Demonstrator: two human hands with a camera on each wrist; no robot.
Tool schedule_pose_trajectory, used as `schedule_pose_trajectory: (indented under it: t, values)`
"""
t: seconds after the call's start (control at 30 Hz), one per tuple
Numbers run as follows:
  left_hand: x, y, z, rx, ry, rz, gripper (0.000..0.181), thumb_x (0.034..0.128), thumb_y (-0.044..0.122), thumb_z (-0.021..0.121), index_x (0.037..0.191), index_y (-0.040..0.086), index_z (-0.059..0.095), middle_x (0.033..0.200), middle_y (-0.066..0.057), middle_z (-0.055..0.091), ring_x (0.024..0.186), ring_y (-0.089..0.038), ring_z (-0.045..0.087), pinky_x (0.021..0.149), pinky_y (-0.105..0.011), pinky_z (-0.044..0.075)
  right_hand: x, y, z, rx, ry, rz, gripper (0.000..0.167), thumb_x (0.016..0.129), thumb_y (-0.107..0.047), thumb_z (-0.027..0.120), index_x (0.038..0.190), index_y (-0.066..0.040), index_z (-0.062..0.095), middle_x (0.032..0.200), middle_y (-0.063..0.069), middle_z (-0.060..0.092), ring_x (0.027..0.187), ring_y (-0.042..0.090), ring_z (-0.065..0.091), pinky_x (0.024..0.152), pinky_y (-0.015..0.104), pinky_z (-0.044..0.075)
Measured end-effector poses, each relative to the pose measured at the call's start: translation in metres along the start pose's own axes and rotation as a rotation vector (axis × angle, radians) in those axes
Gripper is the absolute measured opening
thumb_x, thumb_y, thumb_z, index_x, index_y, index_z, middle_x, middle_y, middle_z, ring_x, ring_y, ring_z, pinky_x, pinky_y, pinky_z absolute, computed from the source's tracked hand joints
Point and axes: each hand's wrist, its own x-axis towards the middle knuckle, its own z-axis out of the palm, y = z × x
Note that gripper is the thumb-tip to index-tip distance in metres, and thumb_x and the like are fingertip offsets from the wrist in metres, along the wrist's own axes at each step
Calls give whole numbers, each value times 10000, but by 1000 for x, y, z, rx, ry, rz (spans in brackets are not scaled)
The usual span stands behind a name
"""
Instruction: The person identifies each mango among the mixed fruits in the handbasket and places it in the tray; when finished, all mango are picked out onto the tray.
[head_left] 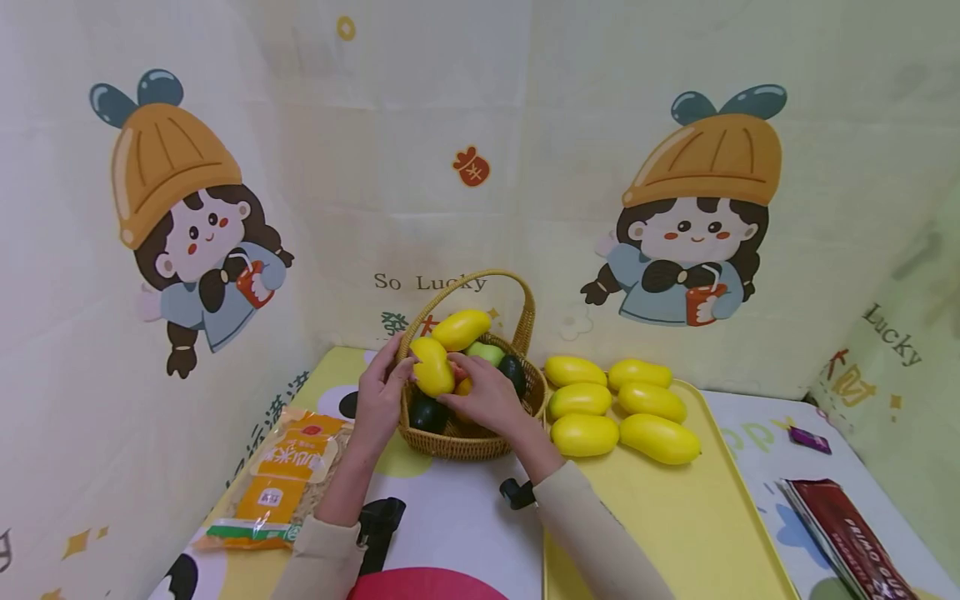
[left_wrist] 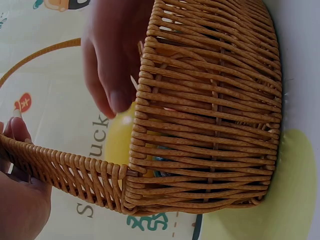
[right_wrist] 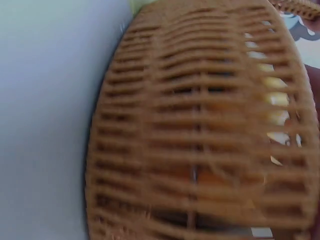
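Note:
The wicker basket holds yellow mangoes, a green fruit and dark fruits. At its left side, my left hand grips the base of the handle; the left wrist view shows this hand behind the handle's weave. My right hand reaches over the front rim, its thumb and fingers pinching a yellow mango at the left of the basket. Another mango lies above it. Wickerwork fills most of the right wrist view, hiding the right fingertips there.
To the right, a yellow tray bears several yellow mangoes in two columns. An orange food bag lies at the left. A dark red packet and a small purple packet lie at the far right. Printed cloth hangs behind.

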Motion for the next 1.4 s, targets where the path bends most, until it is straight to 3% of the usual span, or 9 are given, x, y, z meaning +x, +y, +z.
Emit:
schedule_pose_trajectory:
  t: [0.23,0.43,0.57,0.7,0.93,1.1,1.4]
  values:
    - [0,0,3,17,0,10,515,1046,342,474,1533,203,380,1211,-129,563,979,-227,521,893,-135,483,5,-8,14,-84,54,35,814,803,-570,756,1475,-231,446,1357,7,603,1141,189,607,980,409,514]
    - [-1,1,2,33,8,-5,529,1044,338,481,1538,184,371,1253,-163,560,991,-237,529,904,-131,482,12,-13,26,-171,98,66,833,810,-561,754,1489,-205,429,1347,28,621,1124,208,632,953,401,527]
    - [1,0,0,29,7,-43,519,1051,285,473,1547,189,353,1293,-184,546,1005,-214,524,874,-102,472,14,-14,29,-166,111,78,752,831,-450,756,1470,-199,450,1234,19,662,967,190,630,861,375,540]
    - [3,1,-1,14,1,-55,510,1058,220,462,1550,156,343,1220,-171,555,993,-268,510,839,-106,461,14,-14,29,-152,108,100,716,820,-363,746,1458,-204,464,1169,7,665,892,176,591,826,360,528]
    - [0,-1,2,17,7,-32,521,1043,313,486,1536,185,376,1217,-122,554,1007,-305,520,879,-139,489,11,-10,27,-137,98,99,704,818,-357,726,1455,-207,467,1180,-13,657,892,164,580,827,344,520]
    - [0,0,2,21,16,0,511,1038,349,489,1522,213,398,1212,-144,565,976,-246,526,878,-180,504,10,-8,20,-113,150,77,616,826,-324,702,1404,-212,519,1052,-4,673,841,175,587,773,355,527]
    - [0,1,1,35,15,8,521,1042,353,477,1529,189,389,1166,-183,547,925,-156,519,845,-134,483,12,-10,20,-60,116,81,673,846,-455,707,1438,-226,484,1241,9,606,1007,188,582,899,388,523]
